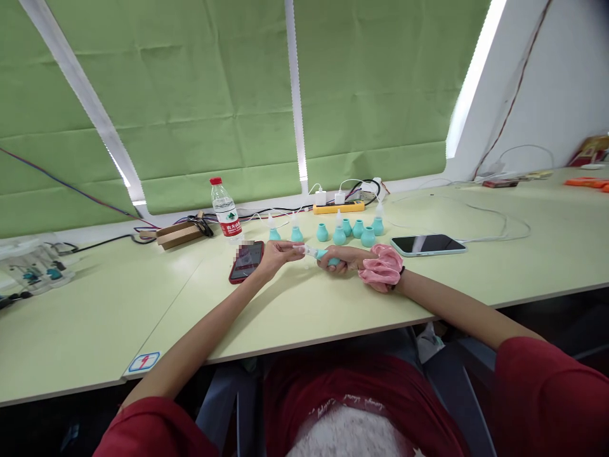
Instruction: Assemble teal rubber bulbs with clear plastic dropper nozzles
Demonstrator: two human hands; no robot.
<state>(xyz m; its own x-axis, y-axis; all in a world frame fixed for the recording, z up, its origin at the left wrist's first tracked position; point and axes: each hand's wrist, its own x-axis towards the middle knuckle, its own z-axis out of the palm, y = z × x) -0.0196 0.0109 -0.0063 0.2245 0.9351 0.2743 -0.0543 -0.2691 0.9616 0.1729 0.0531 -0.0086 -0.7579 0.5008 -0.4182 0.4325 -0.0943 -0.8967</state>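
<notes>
My right hand (340, 259) is wrapped round a teal rubber bulb (328, 256) lying sideways over the table. A pink scrunchie (382, 267) sits on that wrist. My left hand (276, 255) pinches the white nozzle (309, 251) that sticks out of the bulb. Both hands meet just above the pale green table (304, 304). Behind them stand several more teal bulbs (354, 230), some with white tips.
A red-cased phone (246, 261) lies by my left hand, a teal-cased phone (428, 244) to the right with a white cable. A water bottle (226, 211), a yellow power strip (339, 206), wooden blocks (177, 235) and a clear box (33, 266) line the back.
</notes>
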